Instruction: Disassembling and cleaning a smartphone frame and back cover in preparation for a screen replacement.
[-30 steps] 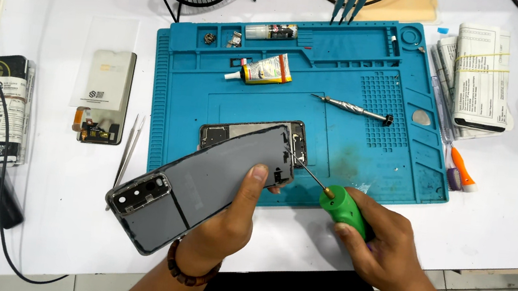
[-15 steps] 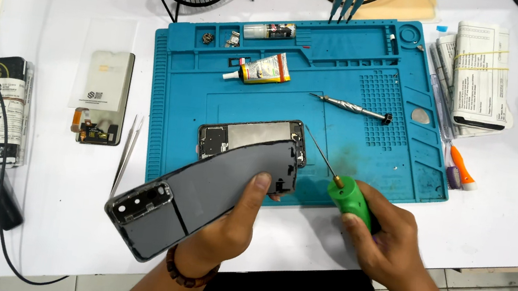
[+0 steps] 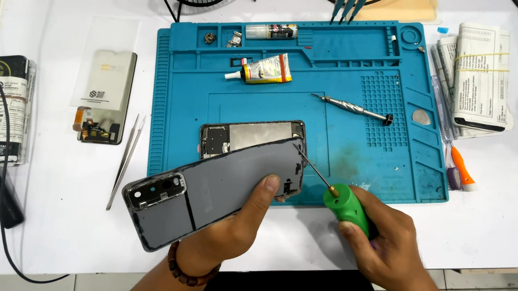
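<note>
Both hands (image 3: 232,228) lift back cover (image 3: 214,189) off mat (image 3: 180,90).

the opened phone (image 3: 250,136) lies on the mat (image 3: 365,139), with the glue tube (image 3: 260,71) beyond it. the tweezers (image 3: 125,160) lie left of the mat, and the screen part (image 3: 106,95) lies farther left.

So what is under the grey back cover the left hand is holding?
Under the grey back cover lies an opened phone body on the blue silicone mat; its upper strip of internals shows. Its lower part is covered.
</note>
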